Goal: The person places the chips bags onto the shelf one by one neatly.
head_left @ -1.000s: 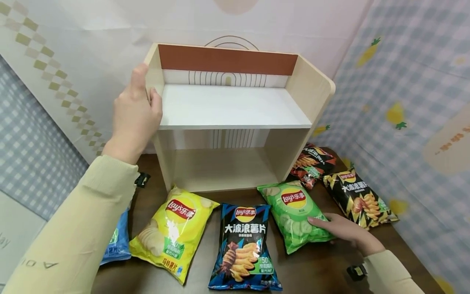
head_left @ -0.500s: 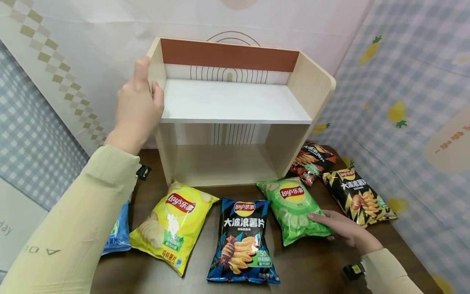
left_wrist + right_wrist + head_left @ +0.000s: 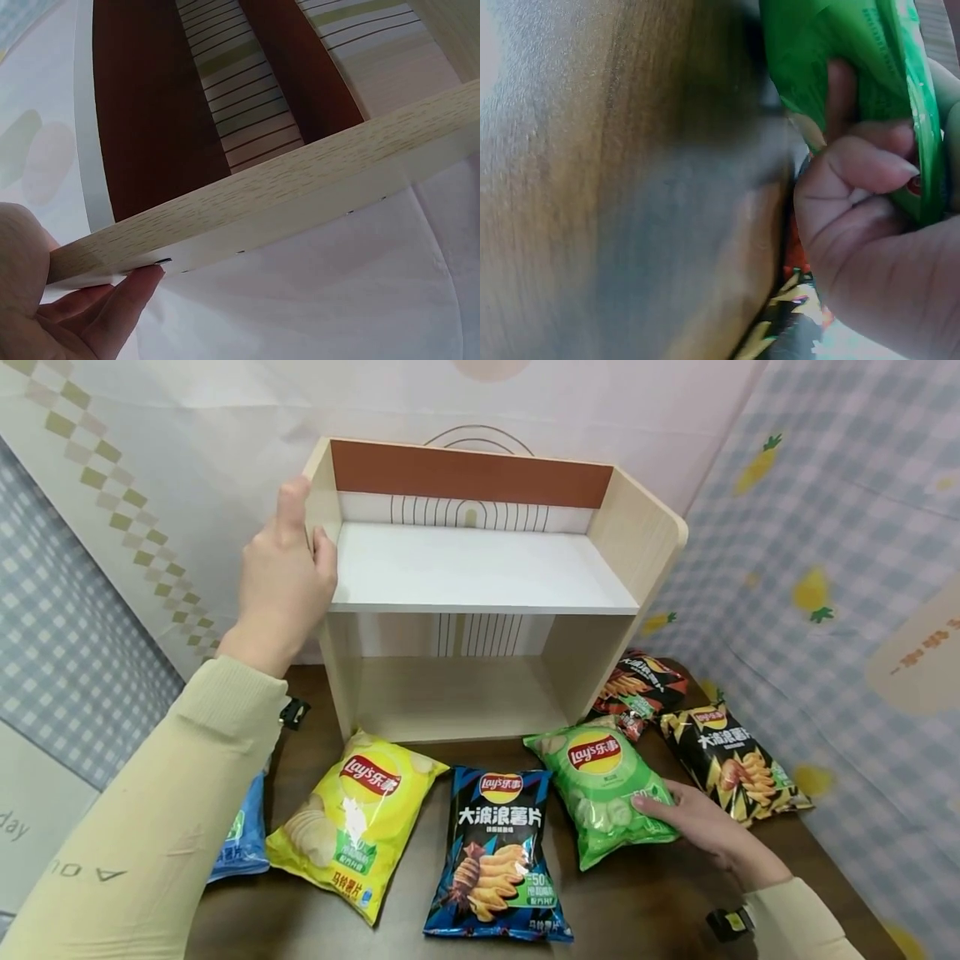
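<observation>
In the head view, my left hand (image 3: 285,564) grips the left side panel of a small two-tier wooden shelf (image 3: 487,608). The left wrist view shows the panel's edge (image 3: 262,169) between my thumb and fingers. On the right, my right hand (image 3: 712,831) pinches the lower right edge of a green Lay's chip bag (image 3: 603,789), thumb on top. Seen from the right wrist, the fingers curl under the green bag (image 3: 840,45). Left of it lie a blue-and-black chip bag (image 3: 498,852) and a yellow chip bag (image 3: 356,818), both face up.
Behind the green bag, a red-and-black chip bag (image 3: 641,685) leans by the shelf's right side. A black-and-gold chip bag (image 3: 731,764) lies at the right by the checked cloth (image 3: 847,677). My left sleeve partly covers a blue bag (image 3: 243,835). All rest on the dark table (image 3: 622,910).
The head view has shifted slightly. The right hand has turned the green bag's lower right edge a little, so more print shows beside the thumb. The left hand keeps its grip on the shelf.
</observation>
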Available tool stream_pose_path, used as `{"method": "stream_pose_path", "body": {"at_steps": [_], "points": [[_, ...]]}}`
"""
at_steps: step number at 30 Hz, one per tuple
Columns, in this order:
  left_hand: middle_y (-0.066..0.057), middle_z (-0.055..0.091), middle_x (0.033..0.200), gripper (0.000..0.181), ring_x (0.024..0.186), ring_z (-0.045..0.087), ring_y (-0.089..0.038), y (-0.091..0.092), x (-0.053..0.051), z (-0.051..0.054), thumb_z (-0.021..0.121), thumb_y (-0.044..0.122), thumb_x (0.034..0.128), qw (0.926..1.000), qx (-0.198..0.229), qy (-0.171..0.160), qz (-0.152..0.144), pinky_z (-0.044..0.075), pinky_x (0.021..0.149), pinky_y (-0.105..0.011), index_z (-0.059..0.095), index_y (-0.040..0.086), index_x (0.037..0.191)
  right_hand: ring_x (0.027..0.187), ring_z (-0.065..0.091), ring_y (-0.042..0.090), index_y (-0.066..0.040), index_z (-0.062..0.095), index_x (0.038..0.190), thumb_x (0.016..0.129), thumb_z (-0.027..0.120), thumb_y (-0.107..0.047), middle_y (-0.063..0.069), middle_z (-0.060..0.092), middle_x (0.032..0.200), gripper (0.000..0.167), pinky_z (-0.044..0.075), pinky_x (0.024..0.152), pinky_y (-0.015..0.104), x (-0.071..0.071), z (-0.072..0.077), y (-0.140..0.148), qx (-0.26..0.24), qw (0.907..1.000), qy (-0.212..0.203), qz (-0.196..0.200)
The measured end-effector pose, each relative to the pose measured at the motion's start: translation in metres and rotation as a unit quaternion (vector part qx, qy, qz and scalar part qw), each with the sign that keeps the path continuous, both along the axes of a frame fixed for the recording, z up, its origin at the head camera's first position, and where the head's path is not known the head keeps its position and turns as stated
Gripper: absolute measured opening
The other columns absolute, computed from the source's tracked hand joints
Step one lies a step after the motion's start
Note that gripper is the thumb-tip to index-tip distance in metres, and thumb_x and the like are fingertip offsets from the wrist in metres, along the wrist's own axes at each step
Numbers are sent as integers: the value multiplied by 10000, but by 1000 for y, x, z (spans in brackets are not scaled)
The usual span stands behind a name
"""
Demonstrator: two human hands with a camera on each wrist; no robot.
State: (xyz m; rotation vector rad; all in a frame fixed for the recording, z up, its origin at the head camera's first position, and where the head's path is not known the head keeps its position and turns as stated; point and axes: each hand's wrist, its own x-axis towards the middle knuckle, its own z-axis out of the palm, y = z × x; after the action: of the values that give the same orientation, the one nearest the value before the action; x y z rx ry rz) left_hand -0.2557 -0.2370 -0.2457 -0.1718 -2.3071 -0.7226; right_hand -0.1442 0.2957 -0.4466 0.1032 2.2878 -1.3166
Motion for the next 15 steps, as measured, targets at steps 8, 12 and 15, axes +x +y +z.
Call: {"method": "stream_pose_path", "body": {"at_steps": [8,12,15], "points": [[-318,555,887,427,666,493,-501,0,-1,4,359,225,995,9999,38,158,-5,408,613,-582,300,210,1417,865,671,254,-15,387,1437,910,641,-438,83,699,979,721,526,737,349,8,16,-8,566,9954,746,197],[-318,553,890,421,681,496,-516,0,-1,5,353,232,993,9999,45,130,13,403,626,-596,299,211,1410,828,670,251,-32,420,1418,897,662,-428,85,693,957,698,533,695,346,12,24,-12,621,9926,1015,258],[-302,549,914,427,660,484,-494,1,-1,3,344,238,995,10000,8,-36,20,399,608,-575,286,210,1417,821,664,216,-59,477,1378,884,671,-445,61,685,968,657,528,685,331,15,29,-15,874,9869,1298,400]]}}
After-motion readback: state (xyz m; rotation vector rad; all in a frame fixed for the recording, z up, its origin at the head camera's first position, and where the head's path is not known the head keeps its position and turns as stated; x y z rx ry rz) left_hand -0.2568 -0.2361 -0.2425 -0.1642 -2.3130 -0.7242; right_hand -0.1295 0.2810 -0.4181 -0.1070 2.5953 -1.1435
